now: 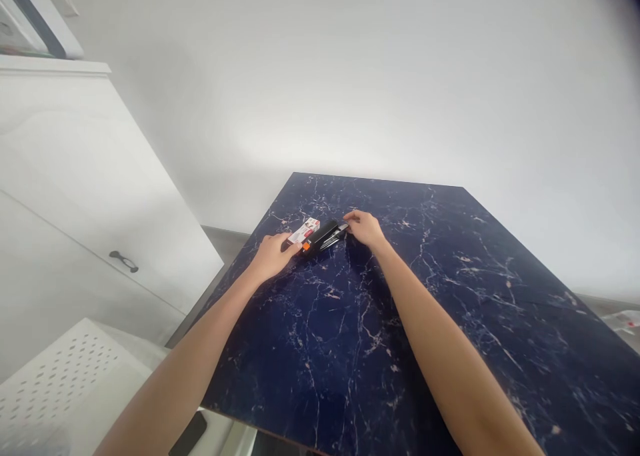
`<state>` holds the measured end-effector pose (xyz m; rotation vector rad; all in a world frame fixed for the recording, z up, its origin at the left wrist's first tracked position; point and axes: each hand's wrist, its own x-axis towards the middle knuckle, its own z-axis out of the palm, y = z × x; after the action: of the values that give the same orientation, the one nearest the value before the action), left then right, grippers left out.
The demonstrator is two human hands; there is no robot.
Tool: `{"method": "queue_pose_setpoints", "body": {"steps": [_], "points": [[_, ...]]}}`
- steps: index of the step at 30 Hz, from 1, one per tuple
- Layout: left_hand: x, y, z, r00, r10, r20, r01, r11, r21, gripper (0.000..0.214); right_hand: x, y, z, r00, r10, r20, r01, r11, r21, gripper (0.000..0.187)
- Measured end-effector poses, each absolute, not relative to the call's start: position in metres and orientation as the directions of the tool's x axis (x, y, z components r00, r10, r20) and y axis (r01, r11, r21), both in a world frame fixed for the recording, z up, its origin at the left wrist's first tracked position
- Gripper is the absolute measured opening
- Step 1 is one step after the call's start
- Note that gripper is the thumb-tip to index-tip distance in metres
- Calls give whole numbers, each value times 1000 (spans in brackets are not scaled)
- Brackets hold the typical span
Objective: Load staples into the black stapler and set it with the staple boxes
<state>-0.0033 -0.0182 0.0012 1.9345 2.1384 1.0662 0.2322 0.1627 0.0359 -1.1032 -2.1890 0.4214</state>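
Observation:
A black stapler [324,235] with an orange end lies on the dark blue marbled tabletop [425,323], towards its far left. A small white and red box [306,231] sits just behind it. My left hand [274,253] rests at the stapler's near, orange end, fingers curled against it and the box. My right hand [365,227] pinches the stapler's far, metal end with closed fingers. Both forearms reach out over the table.
A white cabinet [75,196] with a dark handle [124,261] stands at the left. A white perforated surface [60,383] lies low at the left, with a dark phone-like object [188,433] beside it. A white wall rises behind the table.

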Motion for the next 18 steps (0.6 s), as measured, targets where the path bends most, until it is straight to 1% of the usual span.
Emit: {"method": "queue_pose_setpoints", "body": {"steps": [4,6,7,10,12,14,16,18], "points": [[-1,-17,0,-215,882,421,849,-44,526,56,245,156,47,-608,675,418,563,737,-373,42],[-1,-16,-1,-239,853,463,824,-74,562,51,243,152,48,-670,622,404,548,782,-295,43],[-1,-15,-2,-270,832,484,795,-91,600,49,242,151,48,-686,607,402,548,794,-265,42],[-7,-14,-3,-424,757,498,661,-118,741,43,243,151,47,-684,599,416,571,795,-206,34],[-12,-15,-2,-502,726,470,595,-104,797,40,247,152,47,-662,614,430,603,777,-181,31],[-16,-16,-2,-539,719,438,573,-67,817,37,250,152,47,-684,590,430,589,794,-152,33],[-19,-18,-1,-551,722,419,574,-36,818,31,251,151,46,-739,533,412,534,836,-125,40],[-21,-18,-2,-551,726,412,568,-36,822,24,249,150,45,-764,508,397,517,851,-93,45]]}}
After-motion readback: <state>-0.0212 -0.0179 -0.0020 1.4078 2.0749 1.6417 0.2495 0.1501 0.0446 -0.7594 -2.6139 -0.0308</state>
